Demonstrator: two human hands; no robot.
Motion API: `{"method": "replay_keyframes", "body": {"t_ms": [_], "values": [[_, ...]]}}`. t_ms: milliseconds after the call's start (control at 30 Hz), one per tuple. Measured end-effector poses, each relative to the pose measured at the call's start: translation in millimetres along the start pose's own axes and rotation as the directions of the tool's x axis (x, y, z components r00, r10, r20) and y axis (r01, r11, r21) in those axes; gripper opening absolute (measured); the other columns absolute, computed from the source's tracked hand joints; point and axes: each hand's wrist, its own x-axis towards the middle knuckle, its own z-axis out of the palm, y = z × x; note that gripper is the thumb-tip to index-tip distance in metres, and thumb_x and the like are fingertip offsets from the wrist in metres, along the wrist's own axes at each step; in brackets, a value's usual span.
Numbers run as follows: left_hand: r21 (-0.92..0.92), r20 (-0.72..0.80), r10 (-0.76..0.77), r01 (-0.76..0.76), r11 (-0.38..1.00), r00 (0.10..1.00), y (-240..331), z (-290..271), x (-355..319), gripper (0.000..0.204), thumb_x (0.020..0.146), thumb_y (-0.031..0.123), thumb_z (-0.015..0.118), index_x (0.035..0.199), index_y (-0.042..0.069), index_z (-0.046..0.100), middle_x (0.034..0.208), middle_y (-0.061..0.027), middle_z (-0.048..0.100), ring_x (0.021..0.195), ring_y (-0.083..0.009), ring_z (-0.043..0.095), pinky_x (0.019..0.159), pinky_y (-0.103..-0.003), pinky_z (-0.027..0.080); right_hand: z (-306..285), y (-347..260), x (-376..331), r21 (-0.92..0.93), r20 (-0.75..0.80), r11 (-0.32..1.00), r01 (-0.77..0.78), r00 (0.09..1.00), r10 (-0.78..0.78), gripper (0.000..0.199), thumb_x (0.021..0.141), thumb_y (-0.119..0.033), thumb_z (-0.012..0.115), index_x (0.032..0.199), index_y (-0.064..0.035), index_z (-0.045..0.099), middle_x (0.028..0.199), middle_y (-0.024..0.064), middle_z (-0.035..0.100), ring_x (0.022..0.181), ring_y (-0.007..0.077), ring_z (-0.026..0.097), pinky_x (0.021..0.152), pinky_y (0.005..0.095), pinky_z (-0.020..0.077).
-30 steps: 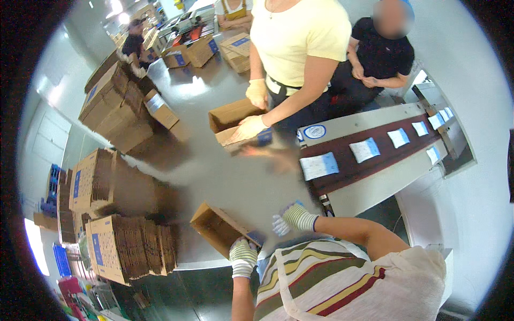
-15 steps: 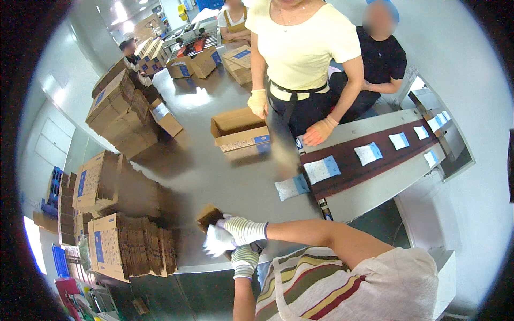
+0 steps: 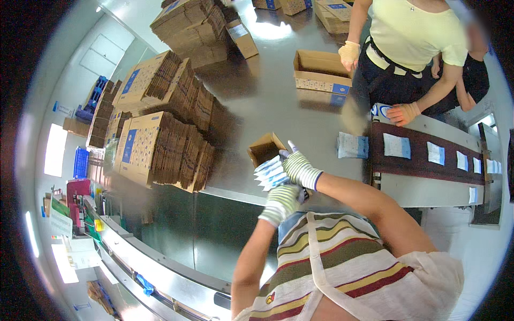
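left hand: striped knit work glove (image 3: 280, 200), fingers curled, below the right hand at the table's near edge; whether it grips anything cannot be told
right hand: same striped knit glove (image 3: 297, 167), fingers together, clamped on a fanned stack of small white-blue flat sachets (image 3: 269, 174)
sachets: thin, glossy, rectangular, held just in front of the box mouth
box: small open brown corrugated cardboard carton (image 3: 265, 148), tilted, flaps up, on the table near its front edge, just beyond both hands
table: wide brushed stainless-steel surface (image 3: 257, 96), smooth, reflective, glare patches
flat cartons: tall stacks of folded brown corrugated cardboard with blue print panels (image 3: 160, 150), ribbed edges showing, left side of table
second box: open brown cardboard carton with blue patterned band (image 3: 321, 72), far side, beside a co-worker's gloved hand (image 3: 349, 53)
conveyor: dark maroon belt in a pale metal frame (image 3: 423, 158), right side, white-blue sachets lying spaced along it
loose pack: pale blue soft pouch (image 3: 352, 145) on the table just beside the belt end
co-worker: pale yellow top, other gloved hand (image 3: 402, 113) resting at the belt
room: white walls, bright windows left, blue plastic crates (image 3: 80, 163) far left
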Motion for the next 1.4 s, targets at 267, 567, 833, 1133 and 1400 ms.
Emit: {"method": "replay_keyframes", "body": {"t_ms": [267,567,833,1133,1400], "values": [[-0.094,-0.155,-0.331,0.319,0.943,0.931,-78,-18,66,0.024,0.087,0.02,0.046,0.099,0.003,0.057,0.092,-0.0241,0.062,0.084,-0.0384,0.06,0.075,-0.047,0.047,-62,0,-40,0.133,-0.056,0.99,-0.042,0.997,0.05,0.073,0.067,-0.044,0.066,0.123,-0.0007,0.05,0.143,0.0166,0.03,0.135,0.0333,0.017,0.109,0.0562,0.0068],[-0.242,0.204,-0.188,0.235,0.941,0.961,-113,60,85,0.042,0.085,0.035,0.05,0.116,0.008,0.059,0.123,-0.0163,0.054,0.114,-0.0306,0.052,0.093,-0.038,0.041,-38,-31,-92,0.653,0.313,0.698,-0.294,0.944,0.105,0.112,0.064,-0.037,0.075,0.14,0.0064,0.006,0.138,0.0333,0.027,0.121,0.0418,0.041,0.1,0.0447,0.0356],[-0.032,0.151,-0.347,0.356,0.934,0.926,-48,32,47,0.039,0.083,0.025,0.049,0.113,0.002,0.054,0.12,-0.0206,0.053,0.111,-0.0338,0.05,0.094,-0.041,0.039,4,-26,-88,0.7,-0.022,0.71,-0.079,0.991,0.132,0.101,0.066,-0.036,0.07,0.137,0.0098,0.014,0.131,0.0308,0.039,0.114,0.0389,0.048,0.095,0.0397,0.0412],[0.077,-0.193,-0.238,0.257,0.963,0.952,-49,78,26,0.061,0.07,0.023,0.062,0.122,-0.003,0.042,0.123,-0.019,0.045,0.121,-0.0364,0.038,0.103,-0.049,0.027,6,111,-150,0.688,0.061,0.68,-0.253,0.954,0.294,0.073,0.078,-0.055,0.057,0.118,0.0058,0.048,0.115,0.029,0.053,0.108,0.041,0.052,0.094,0.0432,0.0408],[0.127,-0.257,-0.194,0.232,0.964,0.947,-49,81,27,0.057,0.071,0.026,0.06,0.119,-0.001,0.044,0.119,-0.0191,0.048,0.116,-0.0361,0.043,0.101,-0.049,0.03,48,230,-197,0.34,0.131,0.742,-0.577,0.811,0.571,0.051,0.077,-0.038,0.064,0.115,-0.0061,0.055,0.11,0.0214,0.057,0.101,0.0364,0.056,0.089,0.0459,0.0435]]}}
